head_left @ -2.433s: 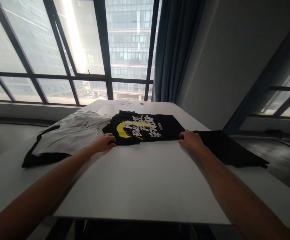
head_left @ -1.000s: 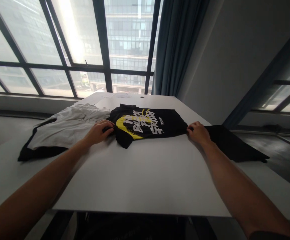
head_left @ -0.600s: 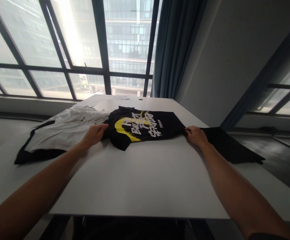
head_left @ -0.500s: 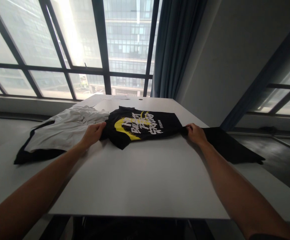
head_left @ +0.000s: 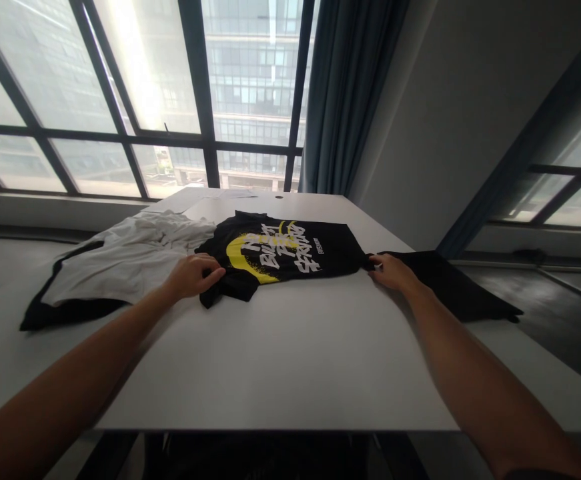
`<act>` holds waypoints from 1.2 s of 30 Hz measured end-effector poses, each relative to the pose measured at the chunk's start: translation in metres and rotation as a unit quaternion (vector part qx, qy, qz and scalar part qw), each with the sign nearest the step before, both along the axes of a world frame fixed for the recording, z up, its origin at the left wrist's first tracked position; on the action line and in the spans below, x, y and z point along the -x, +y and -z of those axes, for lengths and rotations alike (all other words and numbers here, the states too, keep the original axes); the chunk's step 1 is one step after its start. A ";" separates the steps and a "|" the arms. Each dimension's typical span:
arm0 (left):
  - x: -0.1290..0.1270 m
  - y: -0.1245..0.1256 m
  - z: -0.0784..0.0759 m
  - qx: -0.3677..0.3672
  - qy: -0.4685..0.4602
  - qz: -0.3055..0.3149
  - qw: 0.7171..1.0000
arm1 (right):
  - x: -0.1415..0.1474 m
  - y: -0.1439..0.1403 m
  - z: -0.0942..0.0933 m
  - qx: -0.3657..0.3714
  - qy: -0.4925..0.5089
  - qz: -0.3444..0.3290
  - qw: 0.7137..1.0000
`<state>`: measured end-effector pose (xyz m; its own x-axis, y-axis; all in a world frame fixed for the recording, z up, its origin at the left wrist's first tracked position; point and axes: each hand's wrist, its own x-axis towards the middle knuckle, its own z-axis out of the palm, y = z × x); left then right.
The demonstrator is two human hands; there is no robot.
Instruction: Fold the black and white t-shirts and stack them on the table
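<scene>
- Left hand [head_left: 193,275] pinches black printed T-shirt [head_left: 290,248] at its left edge.
- Right hand [head_left: 389,271] closed on its right edge.
- Shirt flat on bench [head_left: 280,353]; white garment [head_left: 130,260] alongside.

Small white line beside the big lettering on the black printed shirt [head_left: 290,248]: too small to read. Fabric edge under left hand [head_left: 193,275] hidden by fingers; grip of right hand [head_left: 389,272] on shirt's far corner unclear. Both forearms cut by bottom edge.
</scene>
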<state>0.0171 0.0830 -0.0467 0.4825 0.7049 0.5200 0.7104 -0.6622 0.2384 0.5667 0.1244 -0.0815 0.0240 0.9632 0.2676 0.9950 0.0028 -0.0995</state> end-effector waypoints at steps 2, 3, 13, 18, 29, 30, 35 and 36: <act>-0.002 0.006 0.010 0.056 0.061 0.034 0.996 | 0.003 0.002 0.006 -0.011 -0.001 0.013 1.000; -0.002 0.009 0.015 0.077 0.081 0.045 0.993 | 0.005 0.002 0.007 -0.017 -0.001 0.016 1.000; -0.009 0.009 0.012 0.079 0.074 0.079 0.991 | -0.021 -0.009 -0.030 -0.151 0.047 0.052 0.986; -0.014 0.001 0.002 0.105 -0.015 0.065 0.992 | -0.041 -0.015 -0.029 0.105 0.030 0.035 0.993; 0.040 0.023 0.010 0.218 0.017 0.018 0.976 | 0.016 -0.021 -0.027 0.097 0.093 -0.100 0.986; 0.044 0.026 0.013 0.228 0.022 0.017 0.973 | 0.018 -0.019 -0.022 0.106 0.085 -0.099 0.986; 0.058 0.026 0.008 0.296 0.058 0.088 0.950 | 0.003 -0.010 -0.012 0.136 0.065 -0.066 0.986; 0.059 0.025 0.004 0.305 0.065 0.107 0.944 | -0.001 -0.010 -0.013 0.142 0.066 -0.053 0.986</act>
